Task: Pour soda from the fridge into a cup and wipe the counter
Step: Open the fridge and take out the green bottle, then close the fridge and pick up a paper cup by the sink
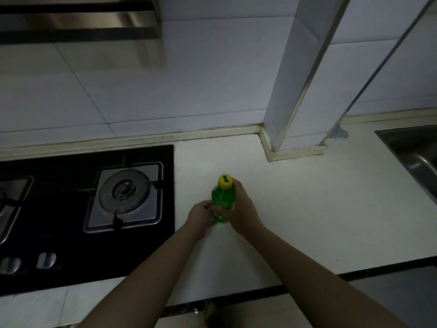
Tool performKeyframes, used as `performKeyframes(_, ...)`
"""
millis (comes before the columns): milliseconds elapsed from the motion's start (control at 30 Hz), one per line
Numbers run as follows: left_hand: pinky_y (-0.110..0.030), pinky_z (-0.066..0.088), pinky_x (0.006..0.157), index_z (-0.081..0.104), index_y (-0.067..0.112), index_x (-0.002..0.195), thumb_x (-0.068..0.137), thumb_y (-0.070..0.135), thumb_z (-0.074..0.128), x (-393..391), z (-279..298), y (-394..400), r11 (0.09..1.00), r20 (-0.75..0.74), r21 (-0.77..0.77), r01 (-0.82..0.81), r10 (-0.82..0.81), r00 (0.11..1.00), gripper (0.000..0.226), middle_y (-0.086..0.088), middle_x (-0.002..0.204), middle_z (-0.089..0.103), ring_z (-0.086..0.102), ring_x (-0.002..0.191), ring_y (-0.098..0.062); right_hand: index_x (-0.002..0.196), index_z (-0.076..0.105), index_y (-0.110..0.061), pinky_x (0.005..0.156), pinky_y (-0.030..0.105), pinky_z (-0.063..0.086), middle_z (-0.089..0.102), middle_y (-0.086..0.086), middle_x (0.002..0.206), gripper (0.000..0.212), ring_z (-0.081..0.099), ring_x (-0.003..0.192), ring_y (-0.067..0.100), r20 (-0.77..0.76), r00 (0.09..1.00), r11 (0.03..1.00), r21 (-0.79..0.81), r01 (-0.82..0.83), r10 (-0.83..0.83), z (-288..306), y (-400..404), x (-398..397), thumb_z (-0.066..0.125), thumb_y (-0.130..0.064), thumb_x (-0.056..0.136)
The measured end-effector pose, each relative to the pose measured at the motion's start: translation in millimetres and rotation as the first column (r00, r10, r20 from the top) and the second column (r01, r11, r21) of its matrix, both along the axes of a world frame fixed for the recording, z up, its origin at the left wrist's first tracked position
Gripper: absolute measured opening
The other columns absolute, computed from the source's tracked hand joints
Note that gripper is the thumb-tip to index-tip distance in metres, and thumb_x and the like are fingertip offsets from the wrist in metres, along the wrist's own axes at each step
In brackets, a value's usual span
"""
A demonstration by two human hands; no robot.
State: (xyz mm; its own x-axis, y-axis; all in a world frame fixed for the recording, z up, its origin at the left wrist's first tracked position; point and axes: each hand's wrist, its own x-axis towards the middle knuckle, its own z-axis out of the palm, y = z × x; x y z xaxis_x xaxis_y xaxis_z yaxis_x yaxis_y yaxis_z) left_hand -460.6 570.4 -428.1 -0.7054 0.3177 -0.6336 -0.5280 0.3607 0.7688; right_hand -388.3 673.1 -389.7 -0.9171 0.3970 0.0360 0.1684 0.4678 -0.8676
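A green soda bottle [223, 197] with a yellow cap stands upright on the white counter [295, 209], a little right of the stove. My right hand [243, 207] wraps around the bottle's right side, with the thumb across its front. My left hand [200, 217] touches the bottle's lower left side with its fingertips. The cap is on the bottle. No cup is in view.
A black gas stove [89, 209] with burners and knobs fills the counter's left part. A steel sink [416, 152] sits at the far right. A tiled pillar [298, 91] rises behind the bottle, and a range hood [82, 27] hangs at top left.
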Motion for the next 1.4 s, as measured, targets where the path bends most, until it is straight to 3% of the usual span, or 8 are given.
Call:
performKeyframes(167,-0.045,0.054,0.091,0.057,0.003,0.128,0.097,-0.001,0.044,3,-1,-4,0.986,-0.103,-0.107,0.132,-0.143,0.984,0.033,-0.016,0.118,0.062,0.059,0.101,-0.028,0.121,0.049,-0.016,0.087,0.025,0.044,0.056,0.001,0.112,0.065,0.055,0.101,0.015,0.003,1.000,1.000,-0.007,-0.007,0.007,7,-2,-1,0.085,-0.026,0.068)
performKeyframes(333,-0.038,0.056,0.079,0.057,0.009,0.130,0.098,0.006,0.045,4,5,-13,0.981,-0.100,-0.109,0.158,-0.169,0.981,0.033,-0.008,0.111,0.060,0.059,0.097,-0.023,0.117,0.048,-0.024,0.087,0.032,0.050,0.056,-0.005,0.106,0.065,0.057,0.098,0.012,0.100,0.995,1.000,0.020,0.001,-0.003,3,-6,-4,0.085,-0.038,0.066)
performKeyframes(567,-0.041,0.055,0.083,0.057,0.013,0.131,0.097,0.017,0.045,2,13,-21,0.976,-0.115,-0.168,0.142,-0.163,0.980,0.037,-0.014,0.121,0.060,0.059,0.099,-0.026,0.152,0.005,-0.011,0.109,0.042,0.037,0.030,0.011,0.154,0.111,0.037,0.137,0.027,0.431,0.895,0.992,-0.011,0.128,-0.111,3,-9,11,0.077,-0.045,0.075)
performKeyframes(800,-0.037,0.049,0.097,0.053,0.014,0.135,0.097,0.025,0.048,3,21,-31,0.900,-0.272,-0.334,0.280,-0.376,0.886,0.040,-0.014,0.131,0.058,0.057,0.114,-0.029,0.139,0.037,-0.010,0.096,0.034,0.043,0.046,0.012,0.139,0.062,0.051,0.122,0.026,0.577,0.816,0.979,0.188,-0.079,-0.045,20,-11,37,0.056,-0.045,0.091)
performKeyframes(1033,-0.035,0.038,0.106,0.046,0.008,0.140,0.099,0.031,0.045,25,29,-55,0.644,-0.362,-0.680,0.349,-0.710,0.605,0.047,-0.014,0.141,0.049,0.046,0.128,-0.030,0.137,0.038,-0.015,0.095,0.036,0.040,0.046,0.006,0.134,0.052,0.046,0.120,0.025,0.569,0.819,0.793,0.467,-0.393,0.071,22,-21,60,0.046,-0.042,0.093)
performKeyframes(1200,-0.043,0.046,0.095,0.056,0.011,0.125,0.096,0.042,0.041,56,47,-71,0.547,-0.354,-0.805,0.229,-0.753,0.555,0.045,-0.008,0.125,0.055,0.051,0.118,-0.029,0.123,0.046,-0.015,0.086,0.036,0.039,0.051,0.005,0.122,0.038,0.049,0.113,0.026,0.557,0.816,0.666,0.551,-0.503,0.155,29,-32,69,0.046,-0.032,0.089)
performKeyframes(1333,-0.045,0.032,0.109,0.048,0.014,0.137,0.099,0.042,0.038,83,59,-93,0.513,-0.344,-0.846,0.146,-0.735,0.585,0.048,-0.004,0.147,0.041,0.034,0.138,-0.022,0.087,0.062,-0.013,0.061,0.035,0.045,0.059,0.007,0.083,0.031,0.063,0.075,0.029,0.510,0.827,0.575,0.614,-0.542,0.235,31,-44,75,0.067,-0.028,0.060)
performKeyframes(1400,-0.049,0.024,0.113,0.044,0.017,0.141,0.100,0.043,0.036,97,66,-108,0.498,-0.341,-0.861,0.102,-0.715,0.610,0.049,-0.001,0.155,0.032,0.024,0.143,-0.020,0.107,0.060,-0.012,0.073,0.036,0.044,0.059,0.007,0.101,0.038,0.060,0.093,0.029,0.515,0.807,0.551,0.600,-0.580,0.289,35,-51,74,0.064,-0.028,0.073)
